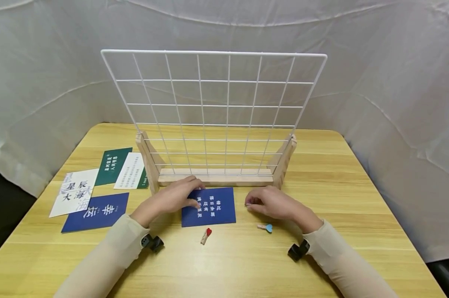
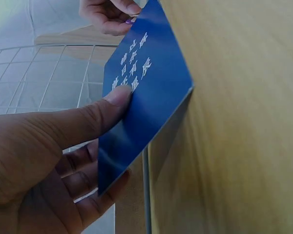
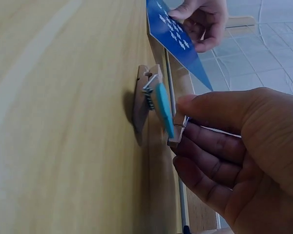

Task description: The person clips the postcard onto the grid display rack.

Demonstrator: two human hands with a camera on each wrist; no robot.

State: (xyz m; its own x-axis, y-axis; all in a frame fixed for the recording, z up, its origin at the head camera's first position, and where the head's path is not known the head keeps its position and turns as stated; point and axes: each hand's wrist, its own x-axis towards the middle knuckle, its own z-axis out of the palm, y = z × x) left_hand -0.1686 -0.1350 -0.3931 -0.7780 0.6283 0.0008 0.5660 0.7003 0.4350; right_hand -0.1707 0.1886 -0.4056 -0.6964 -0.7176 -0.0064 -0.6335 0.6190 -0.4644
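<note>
Presently, your left hand (image 1: 174,196), partly curled, pinches the blue card (image 1: 224,207) in front of the wire rack (image 1: 228,106); your right hand (image 1: 272,203), nearly closed, pinches a small peg (image 3: 178,132). Steady the card; ideally, squeeze the peg's tail before meeting the card's edge.

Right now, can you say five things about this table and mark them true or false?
1. The left hand holds a blue card. True.
2. The right hand holds the red peg. False: it pinches another peg; the red peg lies on the table.
3. The blue peg is on the table. True.
4. The grid is black. False: it is white.
5. A white card overlaps another blue card. True.
</note>
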